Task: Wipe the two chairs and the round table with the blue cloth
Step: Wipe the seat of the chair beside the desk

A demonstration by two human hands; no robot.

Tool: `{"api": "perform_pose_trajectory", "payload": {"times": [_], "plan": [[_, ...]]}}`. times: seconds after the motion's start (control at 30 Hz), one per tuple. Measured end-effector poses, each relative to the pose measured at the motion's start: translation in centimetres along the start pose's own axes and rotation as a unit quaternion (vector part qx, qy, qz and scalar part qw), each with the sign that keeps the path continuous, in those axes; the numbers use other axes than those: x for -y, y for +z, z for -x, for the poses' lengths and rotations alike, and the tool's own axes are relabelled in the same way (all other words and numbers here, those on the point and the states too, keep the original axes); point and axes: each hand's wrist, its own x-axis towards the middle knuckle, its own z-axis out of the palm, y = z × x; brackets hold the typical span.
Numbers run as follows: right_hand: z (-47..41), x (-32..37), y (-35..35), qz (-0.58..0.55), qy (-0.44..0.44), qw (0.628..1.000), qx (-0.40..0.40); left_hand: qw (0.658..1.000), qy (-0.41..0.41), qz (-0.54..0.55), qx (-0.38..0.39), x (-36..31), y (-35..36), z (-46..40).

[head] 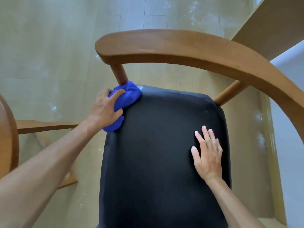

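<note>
From my feed, head cam looks straight down on 1 chair: black padded seat, curved brown wood backrest rail arcing across the top, 2 round wood posts joining rail to seat.

L hand has the blue cloth bunched up, fingers curled over it w/ thumb tucked in, pressing it onto the seat's far-left corner, right at the base of the left post. Cloth is touching both seat edge and post foot; a tail of it sticks out under the wrist along the seat's left edge.

R hand lies flat on the seat's right side, fingers straight and slightly spread, holding nothing.

Small pale smudge on the seat just beside the cloth, plus a faint dusty band along the seat's far edge.

Left edge of frame: part of a brown wood round table. Light wood-look floor underneath, some whitish specks on it.
</note>
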Motion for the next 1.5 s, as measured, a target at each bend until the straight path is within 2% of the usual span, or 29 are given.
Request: {"api": "perform_pose_trajectory", "payload": {"times": [0.07, 0.13, 0.37, 0.47, 0.5, 0.6, 0.67, 0.7, 0.77, 0.8, 1.03, 1.17, 1.27, 1.37, 1.5], "plan": [[0.1, 0.0, 0.2, 0.012, -0.003, 1.0, -0.004, 0.998, 0.053, 0.033, 0.022, 0.6, 0.3, 1.7], [0.1, 0.0, 0.2, 0.012, -0.004, 1.0, -0.005, 0.995, 0.071, 0.066, 0.038, 0.3, 0.7, 4.8], [0.1, 0.3, 0.1, 0.016, 0.001, 1.0, -0.002, 0.978, 0.054, 0.146, 0.14, 1.5, 1.0, 21.1], [0.2, 0.4, 0.0, 0.01, 0.006, 1.0, -0.001, 0.96, 0.073, 0.175, 0.205, 3.2, 1.9, 28.8], [0.2, 0.4, 0.0, 0.007, 0.007, 1.0, 0.0, 0.96, 0.036, 0.184, 0.21, 3.8, 2.3, 30.9], [0.2, 0.5, 0.0, 0.005, 0.007, 1.0, 0.0, 0.963, 0.011, 0.16, 0.217, 4.2, 2.6, 34.5], [0.2, 0.5, 0.1, 0.007, 0.008, 1.0, 0.001, 0.955, 0.049, 0.141, 0.257, 3.6, 2.1, 33.7], [0.2, 0.4, 0.1, 0.009, 0.008, 1.0, -0.001, 0.966, 0.077, 0.11, 0.222, 3.3, 1.9, 32.5], [0.2, 0.4, 0.1, 0.012, 0.007, 1.0, -0.002, 0.966, 0.136, 0.138, 0.172, 2.6, 1.8, 29.9], [0.2, 0.4, 0.1, 0.013, 0.006, 1.0, -0.001, 0.967, 0.14, 0.156, 0.147, 1.8, 2.1, 27.6], [0.3, 0.2, 0.2, 0.026, 0.003, 1.0, -0.002, 0.994, 0.023, 0.107, -0.006, -5.2, 2.8, 7.7], [0.2, 0.0, 0.5, 0.031, -0.005, 0.999, -0.013, 0.998, 0.037, 0.056, -0.004, -9.5, 3.5, -0.6], [0.3, -0.3, 0.6, 0.024, -0.009, 1.0, -0.015, 0.997, 0.066, 0.024, 0.012, -10.6, 4.3, 1.0], [0.2, -0.3, 0.4, 0.012, -0.009, 1.0, -0.012, 0.989, 0.138, 0.017, 0.053, -11.0, 4.6, 8.3], [0.2, -0.1, -0.1, -0.003, -0.008, 1.0, 0.002, 0.956, 0.231, 0.036, 0.179, -10.3, 4.9, 21.2]]}}
